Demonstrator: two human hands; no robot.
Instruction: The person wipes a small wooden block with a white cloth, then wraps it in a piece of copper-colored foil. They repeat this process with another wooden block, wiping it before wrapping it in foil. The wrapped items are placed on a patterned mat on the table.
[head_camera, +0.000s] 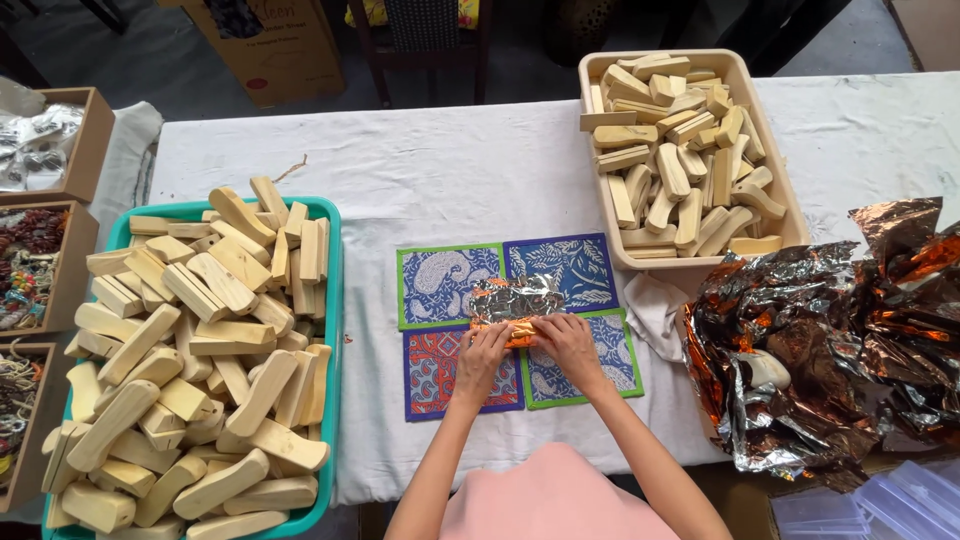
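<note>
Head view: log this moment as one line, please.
left hand: on foil-wrapped piece | right hand: pressing foil edge | under it: four patterned mats | left: teal tray of wooden blocks | right: beige bin, foil heap

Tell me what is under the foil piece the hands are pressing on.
The foil piece lies on four patterned mats laid in a square on the white cloth. The left hand and right hand press its near edge. Anything wrapped inside is covered.
</note>
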